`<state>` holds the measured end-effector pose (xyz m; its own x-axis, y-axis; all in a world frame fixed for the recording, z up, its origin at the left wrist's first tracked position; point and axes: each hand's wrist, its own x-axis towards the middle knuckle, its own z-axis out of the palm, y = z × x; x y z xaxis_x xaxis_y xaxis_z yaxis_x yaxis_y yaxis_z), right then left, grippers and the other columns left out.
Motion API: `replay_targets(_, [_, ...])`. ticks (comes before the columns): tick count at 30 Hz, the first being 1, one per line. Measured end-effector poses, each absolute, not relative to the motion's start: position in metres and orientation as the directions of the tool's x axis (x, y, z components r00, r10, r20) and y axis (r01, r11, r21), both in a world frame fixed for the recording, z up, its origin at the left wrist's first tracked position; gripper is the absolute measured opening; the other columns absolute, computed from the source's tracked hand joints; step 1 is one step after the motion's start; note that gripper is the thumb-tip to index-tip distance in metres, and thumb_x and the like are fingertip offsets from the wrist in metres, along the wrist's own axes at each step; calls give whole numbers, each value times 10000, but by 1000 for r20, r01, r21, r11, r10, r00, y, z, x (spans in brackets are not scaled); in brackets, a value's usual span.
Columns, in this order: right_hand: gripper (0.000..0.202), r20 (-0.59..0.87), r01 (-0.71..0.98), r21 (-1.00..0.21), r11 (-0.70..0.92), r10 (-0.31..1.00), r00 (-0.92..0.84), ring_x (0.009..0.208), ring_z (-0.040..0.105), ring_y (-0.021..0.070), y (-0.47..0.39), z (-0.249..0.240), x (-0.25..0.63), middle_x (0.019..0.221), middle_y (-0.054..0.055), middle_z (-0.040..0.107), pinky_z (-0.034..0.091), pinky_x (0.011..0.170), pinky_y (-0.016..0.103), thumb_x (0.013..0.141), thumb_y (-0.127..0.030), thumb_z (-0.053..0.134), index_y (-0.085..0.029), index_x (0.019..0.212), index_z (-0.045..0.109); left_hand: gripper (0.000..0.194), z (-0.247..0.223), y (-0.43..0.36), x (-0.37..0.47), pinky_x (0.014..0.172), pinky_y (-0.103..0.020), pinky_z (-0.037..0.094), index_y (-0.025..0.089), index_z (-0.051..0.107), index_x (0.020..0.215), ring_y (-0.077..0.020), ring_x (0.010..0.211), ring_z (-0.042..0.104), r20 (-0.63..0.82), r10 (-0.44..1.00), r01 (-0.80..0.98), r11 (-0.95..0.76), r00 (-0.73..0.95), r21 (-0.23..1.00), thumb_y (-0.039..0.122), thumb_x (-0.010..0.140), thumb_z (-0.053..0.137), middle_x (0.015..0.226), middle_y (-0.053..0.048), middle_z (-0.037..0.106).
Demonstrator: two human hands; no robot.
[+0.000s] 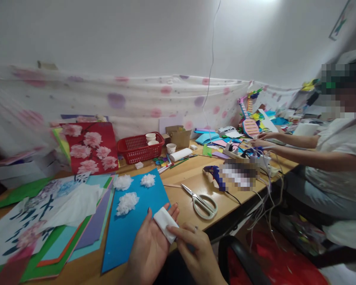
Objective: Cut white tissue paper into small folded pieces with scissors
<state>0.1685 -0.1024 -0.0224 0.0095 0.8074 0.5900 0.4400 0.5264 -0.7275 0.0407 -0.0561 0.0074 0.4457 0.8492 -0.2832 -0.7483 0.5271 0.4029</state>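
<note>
Scissors (194, 195), coloured sheets (94, 228), white paper puffs (127, 203) — a craft workroom.

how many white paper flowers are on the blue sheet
3. On the blue sheet, one flower sits at the far left corner, another flower toward the far right, and the third flower nearer the camera, below the first. None looks hidden.
</note>
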Motion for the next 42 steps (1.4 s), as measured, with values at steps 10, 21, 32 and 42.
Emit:
replay_targets(10, [326,581,395,-765,508,810,84,809,693,167,-101,-23,173,896,32,732,526,691,218,873,-115,544,-266,1103,719,266,23,-74,36,1093,-397,370,113,708,1029,-267,1182,585,-185,888,-716,450,420,534,209,785,664,1118,-136,712])
replay_targets(21, [338,599,339,-773,536,793,112,789,706,152,-96,-24,174,872,-5,741,542,664,188,858,-118,570,-316,1087,721,523,20,-76,34,733,-354,593,109,744,1020,-277,819,729,-135,983,-341,171,128,924,453,633,812,867,-127,782])
replay_targets(32, [334,626,364,-740,565,777,68,755,699,157,-96,-24,174,891,10,745,538,634,205,864,-107,561,-302,1085,718,440,26,-73,30,571,-244,565,96,737,752,-199,609,710,-182,980,-180,195,85,964,504,604,803,657,-99,759])
replay_targets(42, [389,554,277,-818,505,821,138,725,657,191,-100,-26,184,882,68,690,549,644,293,972,-367,391,-207,1312,492,149,17,-79,17,630,-232,505,175,756,739,-182,665,703,272,948,276,-309,165,910,279,814,680,724,-42,773])
